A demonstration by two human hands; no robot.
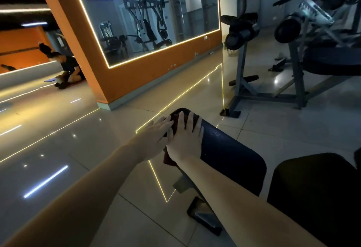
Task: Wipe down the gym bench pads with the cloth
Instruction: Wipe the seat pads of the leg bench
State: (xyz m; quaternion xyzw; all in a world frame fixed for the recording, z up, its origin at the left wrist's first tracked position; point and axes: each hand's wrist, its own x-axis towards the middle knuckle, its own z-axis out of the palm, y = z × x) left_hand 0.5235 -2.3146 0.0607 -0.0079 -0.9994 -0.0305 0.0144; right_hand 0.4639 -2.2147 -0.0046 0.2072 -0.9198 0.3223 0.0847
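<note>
A long black bench pad (226, 149) runs away from me in the lower middle of the head view. A dark reddish cloth (174, 121) lies over the pad's far end, and a corner of it hangs down the left side. My right hand (185, 139) presses flat on the cloth with straight, spread fingers. My left hand (156, 131) lies flat beside it at the pad's left edge, its fingertips touching the cloth. A second black pad (316, 194) sits near me at the lower right.
The bench's metal foot (205, 217) stands on the glossy tiled floor below the pad. A grey exercise machine (273, 71) with roller pads stands at the right. An orange mirrored wall (121, 82) rises ahead. A person (68, 67) crouches far left.
</note>
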